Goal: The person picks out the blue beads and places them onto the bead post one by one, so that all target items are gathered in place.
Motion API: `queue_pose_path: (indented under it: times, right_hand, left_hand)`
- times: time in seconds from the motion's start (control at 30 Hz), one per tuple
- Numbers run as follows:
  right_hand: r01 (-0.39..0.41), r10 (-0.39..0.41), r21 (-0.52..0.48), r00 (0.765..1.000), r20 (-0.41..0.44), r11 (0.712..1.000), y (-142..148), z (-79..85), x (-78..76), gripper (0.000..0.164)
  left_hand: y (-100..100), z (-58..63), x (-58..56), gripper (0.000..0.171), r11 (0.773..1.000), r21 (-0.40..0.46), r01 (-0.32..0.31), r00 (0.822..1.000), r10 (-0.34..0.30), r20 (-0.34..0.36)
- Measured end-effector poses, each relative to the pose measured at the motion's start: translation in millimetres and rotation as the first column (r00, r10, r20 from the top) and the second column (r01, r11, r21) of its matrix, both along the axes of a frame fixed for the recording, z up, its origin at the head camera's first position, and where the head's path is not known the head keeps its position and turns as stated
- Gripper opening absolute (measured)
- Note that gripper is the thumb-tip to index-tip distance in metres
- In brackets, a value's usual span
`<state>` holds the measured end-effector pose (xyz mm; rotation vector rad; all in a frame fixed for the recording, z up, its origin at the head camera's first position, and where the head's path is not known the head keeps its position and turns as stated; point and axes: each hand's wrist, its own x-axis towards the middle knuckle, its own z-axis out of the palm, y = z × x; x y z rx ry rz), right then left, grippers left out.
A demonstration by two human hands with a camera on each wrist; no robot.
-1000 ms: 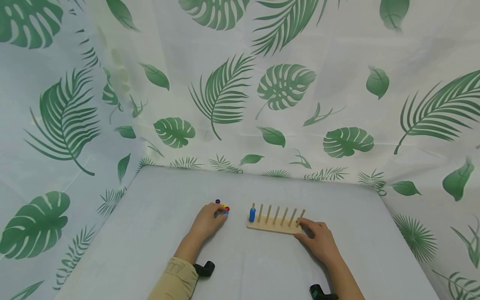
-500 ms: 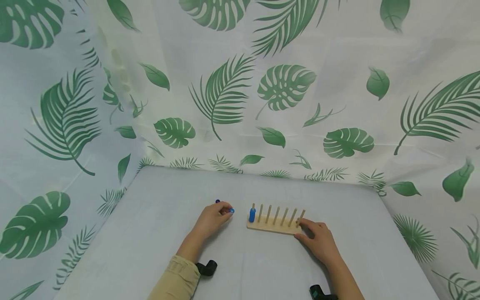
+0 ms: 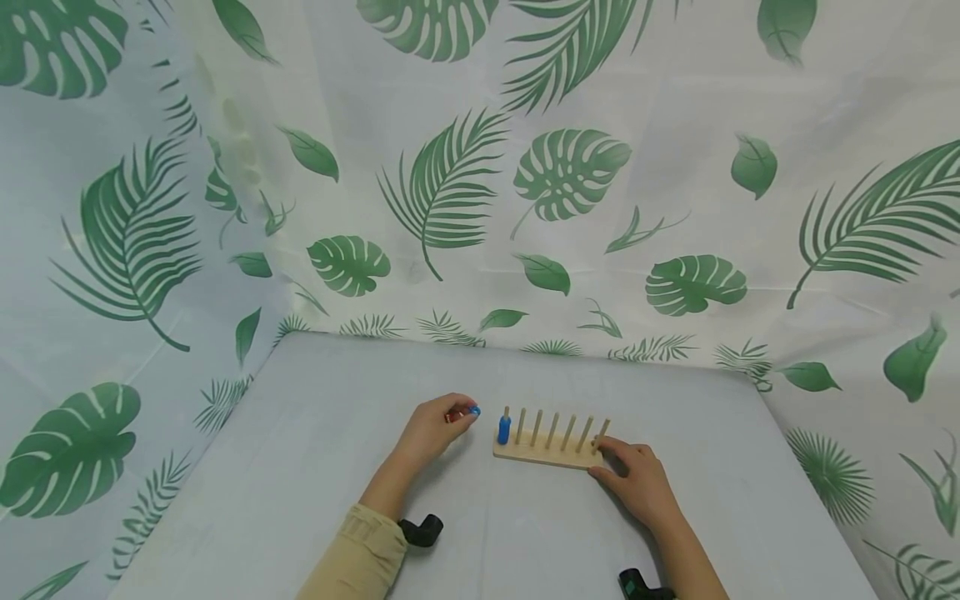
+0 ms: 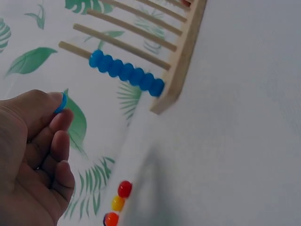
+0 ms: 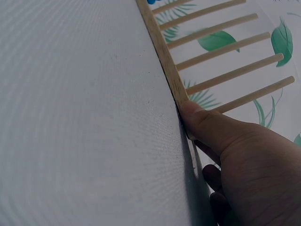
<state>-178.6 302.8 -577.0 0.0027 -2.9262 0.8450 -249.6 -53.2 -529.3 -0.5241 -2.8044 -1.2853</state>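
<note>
My left hand [image 3: 433, 429] pinches a small blue bead [image 4: 62, 102] between thumb and index finger, raised just left of the wooden peg rack [image 3: 536, 454]. The rack is a pale wood base with a row of several upright pegs. Its leftmost peg carries a stack of blue beads [image 4: 126, 73], with the bare peg tip above. At the opposite end, my right hand [image 3: 639, 485] grips the base, thumb [image 5: 202, 120] on its front edge and the other fingers partly hidden. The other pegs in the right wrist view are bare.
Loose beads lie left of the rack, a red one [image 4: 124, 189], a yellow one [image 4: 118, 203] and an orange-red one [image 4: 111, 219], largely hidden behind my left hand in the head view. A leaf-print curtain [image 3: 465, 208] rises behind the white tabletop [image 3: 525, 533].
My left hand has picked the blue bead up from the loose beads and moved right and upward with it, close to the rack. The right hand and rack have stayed in place.
</note>
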Motion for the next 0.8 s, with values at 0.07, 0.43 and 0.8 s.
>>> queue_pose_path:
  times: [0.07,0.43,0.8]
  right_hand:
    - [0.002,-0.002,-0.002,1.0,0.003,1.0,0,-0.4,-0.1,0.057]
    - [0.004,-0.004,-0.005,1.0,0.008,1.0,1,-1.8,-0.5,0.057]
    - [0.01,-0.01,-0.005,1.0,0.017,1.0,1,-2.6,-1.2,0.059]
  left_hand:
    - [3,5.0,0.5,0.022,1.0,0.019,0.012,1.0,-0.012,0.0]
    - [20,30.9,4.2,0.024,0.997,0.045,0.067,0.996,-0.064,-0.057]
    - [34,33.5,3.5,0.023,0.993,0.077,0.093,0.996,-0.093,-0.003]
